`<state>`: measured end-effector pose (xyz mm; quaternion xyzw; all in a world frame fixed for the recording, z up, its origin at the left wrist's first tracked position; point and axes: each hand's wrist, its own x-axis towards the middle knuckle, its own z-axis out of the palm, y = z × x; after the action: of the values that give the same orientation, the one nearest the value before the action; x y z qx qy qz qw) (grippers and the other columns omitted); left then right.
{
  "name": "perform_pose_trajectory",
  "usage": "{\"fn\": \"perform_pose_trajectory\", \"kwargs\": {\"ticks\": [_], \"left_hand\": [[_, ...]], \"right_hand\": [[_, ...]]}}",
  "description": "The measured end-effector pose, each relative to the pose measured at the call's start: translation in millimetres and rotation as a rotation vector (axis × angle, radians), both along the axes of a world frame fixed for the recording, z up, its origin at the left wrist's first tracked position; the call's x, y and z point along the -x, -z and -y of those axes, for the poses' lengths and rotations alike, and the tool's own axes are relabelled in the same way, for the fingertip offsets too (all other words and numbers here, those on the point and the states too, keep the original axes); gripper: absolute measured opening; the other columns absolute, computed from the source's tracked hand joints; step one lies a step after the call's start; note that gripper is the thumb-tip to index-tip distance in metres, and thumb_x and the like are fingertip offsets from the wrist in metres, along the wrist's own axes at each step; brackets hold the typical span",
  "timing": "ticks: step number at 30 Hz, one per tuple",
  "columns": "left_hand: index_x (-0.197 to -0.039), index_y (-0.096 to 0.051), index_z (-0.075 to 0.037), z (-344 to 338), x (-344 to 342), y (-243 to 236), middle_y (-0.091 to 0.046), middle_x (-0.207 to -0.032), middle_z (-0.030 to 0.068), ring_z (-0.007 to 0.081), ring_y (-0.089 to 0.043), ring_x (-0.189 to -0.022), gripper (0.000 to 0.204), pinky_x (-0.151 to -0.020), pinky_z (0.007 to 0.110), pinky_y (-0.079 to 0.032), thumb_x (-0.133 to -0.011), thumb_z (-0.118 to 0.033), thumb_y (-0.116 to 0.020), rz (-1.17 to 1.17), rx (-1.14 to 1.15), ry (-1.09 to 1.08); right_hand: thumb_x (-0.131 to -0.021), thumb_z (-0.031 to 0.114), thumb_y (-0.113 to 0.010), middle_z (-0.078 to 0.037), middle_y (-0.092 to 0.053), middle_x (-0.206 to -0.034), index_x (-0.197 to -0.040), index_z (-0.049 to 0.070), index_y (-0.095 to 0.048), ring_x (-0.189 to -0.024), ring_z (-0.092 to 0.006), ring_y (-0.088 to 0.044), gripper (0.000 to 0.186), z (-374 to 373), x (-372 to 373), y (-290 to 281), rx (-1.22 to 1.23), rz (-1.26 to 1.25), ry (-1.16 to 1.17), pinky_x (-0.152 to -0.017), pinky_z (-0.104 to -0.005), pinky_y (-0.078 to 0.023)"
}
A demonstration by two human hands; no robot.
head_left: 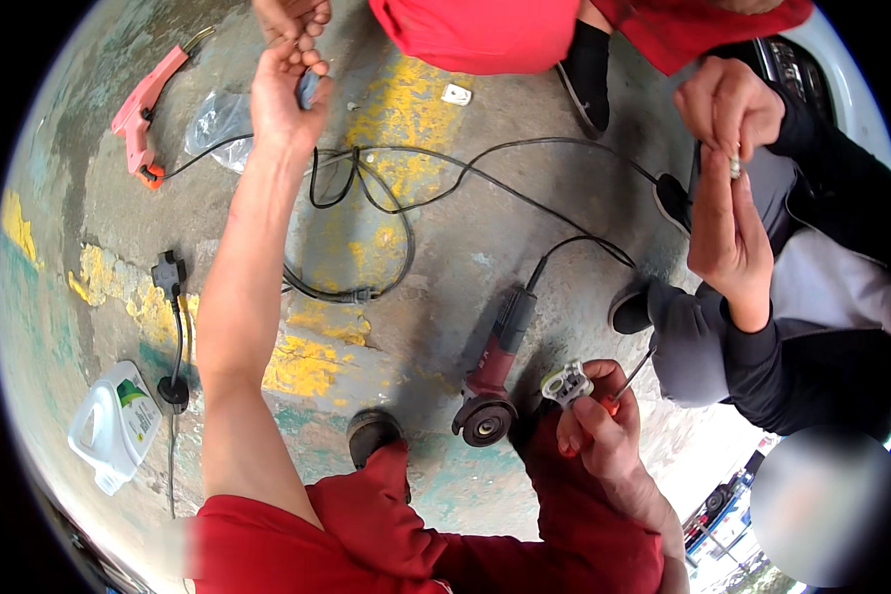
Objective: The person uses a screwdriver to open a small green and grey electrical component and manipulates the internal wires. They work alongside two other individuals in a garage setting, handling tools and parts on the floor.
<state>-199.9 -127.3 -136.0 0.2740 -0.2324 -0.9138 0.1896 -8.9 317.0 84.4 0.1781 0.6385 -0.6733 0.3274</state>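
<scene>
My left hand reaches far forward, fingers curled and meeting another person's hand at the top. A small bluish piece shows by its thumb and fingers; what they pinch is too small to tell. Close to my right knee, my right hand grips a white plastic electrical socket part with its inner fittings showing. The same hand also keeps hold of a screwdriver with an orange-red handle, its shaft pointing up and right. Below and left of that socket part lies a dark red angle grinder on the floor.
A pink soldering gun lies far left beside a clear plastic bag. Black cord loops across the floor. A white jug and black plug are left. A co-worker's hands pinch a small pale piece at right.
</scene>
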Motion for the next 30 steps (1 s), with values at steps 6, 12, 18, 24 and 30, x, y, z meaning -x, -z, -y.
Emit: {"fn": "perform_pose_trajectory", "kwargs": {"ticks": [6, 12, 18, 24, 30], "left_hand": [[-0.085, -0.049, -0.014, -18.9, -62.0, -40.7, -0.066, -0.086, 0.0049, 0.018, -0.061, -0.079, 0.026, -0.074, 0.032, -0.046, -0.104, -0.028, -0.058, -0.06, 0.222, 0.182], [-0.081, -0.042, -0.012, -142.9, -140.5, -131.2, -0.056, -0.076, 0.0083, 0.0195, -0.052, -0.075, 0.027, -0.074, 0.034, -0.043, -0.106, -0.024, -0.045, -0.028, 0.513, 0.413], [-0.084, -0.042, -0.011, -253.3, -186.0, -213.2, -0.053, -0.079, 0.0069, 0.0214, -0.053, -0.08, 0.031, -0.08, 0.034, -0.042, -0.107, -0.032, -0.048, -0.015, 0.407, 0.528], [-0.087, -0.04, -0.01, -289.3, -208.7, -236.8, -0.05, -0.085, 0.007, 0.0213, -0.047, -0.086, 0.029, -0.088, 0.038, -0.041, -0.107, -0.029, -0.048, -0.048, 0.596, 0.306], [-0.094, -0.049, -0.008, -307.4, -238.9, -248.5, -0.057, -0.095, 0.0074, 0.0124, -0.049, -0.085, 0.029, -0.08, 0.028, -0.044, -0.114, -0.03, -0.049, 0.016, 0.696, 0.071]], "right_hand": [[-0.108, 0.01, -0.063, -0.004, -0.06, -0.083, -0.14, 0.002, -0.049, -0.052, -0.01, -0.051, 0.036, -2.7, -8.4, 46.6, 0.044, 0.015, 0.014, -0.05, -0.0287, -0.046], [-0.11, 0.014, -0.061, -0.005, -0.061, -0.081, -0.146, 0.002, -0.052, -0.057, -0.0107, -0.055, 0.038, -5.6, -1.6, 55.1, 0.106, -0.016, -0.112, -0.052, -0.0283, -0.048], [-0.109, 0.014, -0.064, -0.008, -0.064, -0.112, -0.151, 0.0, -0.047, -0.076, -0.0129, -0.066, 0.047, -5.1, -4.7, 50.3, 0.375, -0.018, -0.143, -0.057, -0.026, -0.053], [-0.108, 0.012, -0.063, -0.008, -0.064, -0.12, -0.152, -0.001, -0.045, -0.092, -0.0142, -0.073, 0.049, -11.4, -12.0, 21.3, 0.524, -0.004, -0.162, -0.057, -0.0261, -0.054], [-0.105, 0.008, -0.068, -0.009, -0.068, -0.114, -0.143, -0.001, -0.049, -0.092, -0.0129, -0.074, 0.043, 5.6, -29.1, 6.6, 0.626, -0.016, -0.211, -0.053, -0.0233, -0.054]]}}
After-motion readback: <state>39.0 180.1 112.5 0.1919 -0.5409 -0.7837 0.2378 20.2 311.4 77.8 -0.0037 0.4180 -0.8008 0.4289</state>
